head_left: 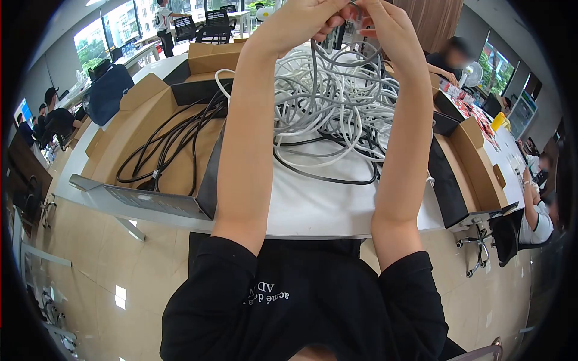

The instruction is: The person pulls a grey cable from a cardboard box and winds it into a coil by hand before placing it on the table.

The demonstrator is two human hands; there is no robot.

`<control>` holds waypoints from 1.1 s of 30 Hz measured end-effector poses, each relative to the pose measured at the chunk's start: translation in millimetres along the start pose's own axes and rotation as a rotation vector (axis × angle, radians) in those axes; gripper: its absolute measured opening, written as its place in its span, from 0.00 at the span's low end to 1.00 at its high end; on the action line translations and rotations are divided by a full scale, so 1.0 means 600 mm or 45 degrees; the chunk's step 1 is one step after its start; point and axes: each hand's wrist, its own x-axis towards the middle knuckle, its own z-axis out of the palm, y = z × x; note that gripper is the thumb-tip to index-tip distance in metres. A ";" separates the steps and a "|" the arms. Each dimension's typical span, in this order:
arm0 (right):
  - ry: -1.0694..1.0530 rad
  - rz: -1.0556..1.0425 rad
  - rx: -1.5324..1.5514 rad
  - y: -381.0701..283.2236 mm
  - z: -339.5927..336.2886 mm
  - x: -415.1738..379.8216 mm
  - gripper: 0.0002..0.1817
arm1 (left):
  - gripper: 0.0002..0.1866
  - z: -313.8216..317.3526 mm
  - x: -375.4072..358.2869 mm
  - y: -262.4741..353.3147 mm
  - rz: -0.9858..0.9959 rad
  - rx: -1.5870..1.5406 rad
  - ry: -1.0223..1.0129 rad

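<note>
A grey cable (313, 72) is up at the far side of the counter (319, 210), strung between the two hands and drooping in a loop over the heap. The fingers of the left hand (316, 21) are curled closed on it. Those of the right hand (388, 21) are bent inward beside it, but the top edge cuts them off and I cannot tell whether they pinch it or how wide they stand.

Directly below lies a tangle of white and grey cables (337, 102), with a black cable (328, 178) curving out along its near side. The grey cable's lower run is lost among these strands, so the main risk is a pull against a hidden crossing: that could tighten a knot or drag neighbouring loops along. If the left fingers slackened, the raised length could drop back into the heap.

On the left, an open box (141, 108) holds black cables (208, 110). A white loop (216, 77) reaches close to that box's inner edge and might snag on the cardboard if the tangle were tugged. Another open box (469, 162) stands on the right, well apart from the hands.
</note>
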 end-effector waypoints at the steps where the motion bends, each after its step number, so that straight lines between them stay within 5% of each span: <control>1: -0.022 -0.028 0.005 0.007 -0.005 0.001 0.26 | 0.21 -0.005 -0.002 0.000 -0.017 -0.028 -0.041; 7: -0.042 0.105 0.372 -0.009 0.000 -0.005 0.23 | 0.21 -0.005 0.001 -0.006 0.009 -0.057 -0.037; 14: 0.389 0.051 0.827 -0.006 -0.019 0.006 0.20 | 0.21 -0.001 0.002 -0.041 -0.137 -0.463 -0.215; 20: 0.085 -0.089 1.109 0.034 -0.018 0.016 0.19 | 0.19 0.007 0.029 -0.058 0.047 -0.766 0.000; 25: 0.058 0.043 0.767 0.032 -0.005 0.012 0.20 | 0.18 -0.029 0.031 -0.060 0.153 -0.918 0.005; 29: 0.057 0.004 0.586 -0.029 0.021 -0.007 0.23 | 0.20 -0.030 0.002 -0.017 -0.029 -0.219 0.218; 33: -0.002 0.055 0.169 -0.020 0.017 -0.005 0.27 | 0.20 0.004 0.007 -0.001 0.340 0.672 0.406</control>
